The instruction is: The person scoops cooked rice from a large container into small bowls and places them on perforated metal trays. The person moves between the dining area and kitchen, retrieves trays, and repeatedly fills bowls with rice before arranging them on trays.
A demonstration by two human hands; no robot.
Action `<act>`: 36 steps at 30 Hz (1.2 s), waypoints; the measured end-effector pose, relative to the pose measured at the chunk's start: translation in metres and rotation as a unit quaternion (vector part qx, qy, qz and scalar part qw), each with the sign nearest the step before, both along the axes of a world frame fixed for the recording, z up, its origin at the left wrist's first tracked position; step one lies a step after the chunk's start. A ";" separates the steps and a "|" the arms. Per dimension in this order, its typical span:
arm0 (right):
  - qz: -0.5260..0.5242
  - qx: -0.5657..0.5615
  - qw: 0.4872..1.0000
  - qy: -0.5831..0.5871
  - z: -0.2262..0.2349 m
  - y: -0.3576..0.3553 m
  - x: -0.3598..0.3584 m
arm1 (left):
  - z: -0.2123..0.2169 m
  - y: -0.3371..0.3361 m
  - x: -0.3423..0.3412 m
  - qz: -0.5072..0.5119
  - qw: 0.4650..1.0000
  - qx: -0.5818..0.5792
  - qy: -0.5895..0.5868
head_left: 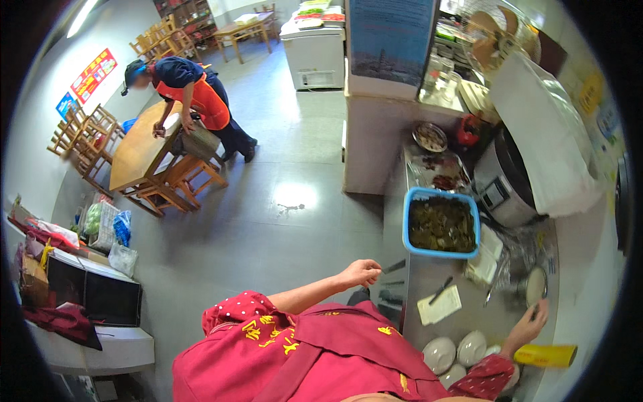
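My left hand (362,273) hangs in front of the maroon apron, beside the edge of the metal counter (429,273). Its fingers are loosely curled in, and nothing shows in them. At the right side of the counter, my right hand (528,327) has its fingers at the near edge of a round, pale-topped container (535,287), apparently gripping it. Part of that grip is hidden. Several white bowls (439,355) sit near my right forearm, close to a yellow cylinder (548,356). A small notepad (439,305) with a dark pen (440,290) lies left of the container.
A blue-rimmed tub (442,253) of dark greens stands farther along the counter, next to a large cooker (501,194). Clear plastic bags (519,251) lie near the wall. Across the floor, a person (194,94) in an orange apron leans over a wooden table (136,151).
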State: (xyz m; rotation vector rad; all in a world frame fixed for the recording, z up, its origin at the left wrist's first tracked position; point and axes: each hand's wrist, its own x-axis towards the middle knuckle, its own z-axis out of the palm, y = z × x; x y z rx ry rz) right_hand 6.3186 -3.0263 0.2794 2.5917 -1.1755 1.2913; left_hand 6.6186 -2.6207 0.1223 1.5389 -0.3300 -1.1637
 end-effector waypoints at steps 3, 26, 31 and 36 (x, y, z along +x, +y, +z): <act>0.074 -0.093 0.992 0.032 0.064 -0.053 0.111 | 0.006 0.001 0.057 0.069 0.997 -0.012 0.021; -0.160 0.014 0.962 0.219 0.258 -0.223 0.472 | 0.038 -0.235 0.479 -0.132 0.985 -0.108 0.011; -0.123 0.027 0.982 0.141 0.260 -0.165 0.396 | 0.092 -0.340 0.487 -0.193 0.962 -0.190 -0.032; -0.117 -0.032 0.976 0.179 0.235 -0.136 0.378 | 0.143 -0.501 0.502 -0.201 0.885 -0.317 -0.274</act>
